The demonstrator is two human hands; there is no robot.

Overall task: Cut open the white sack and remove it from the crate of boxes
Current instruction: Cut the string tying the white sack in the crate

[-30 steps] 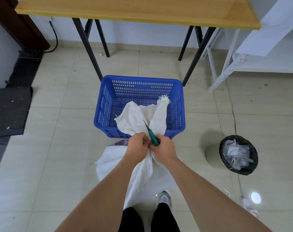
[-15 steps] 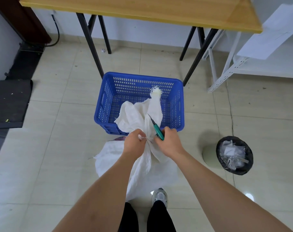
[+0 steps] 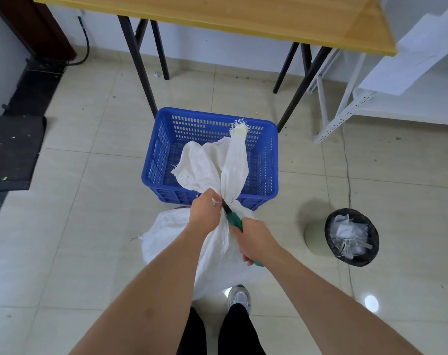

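Observation:
A white woven sack (image 3: 217,254) stands on the floor in front of my legs, its gathered neck tied and its frayed loose top fanning up over a blue slotted crate (image 3: 164,147). My left hand (image 3: 205,210) grips the bunched neck from the left. My right hand (image 3: 256,242) holds a green-handled knife (image 3: 234,220), whose dark blade points up-left into the neck just beside my left fingers. What the sack holds is hidden.
A wooden table (image 3: 243,19) on black legs stands behind the crate. A bin (image 3: 351,237) lined with a black bag and holding white scraps sits to the right. A white metal shelf (image 3: 371,98) is at the far right, a dark mat (image 3: 10,152) at the left.
My right hand slid back toward me along the sack, and the knife now points into the tied neck instead of sticking up above both hands. The view moved closer.

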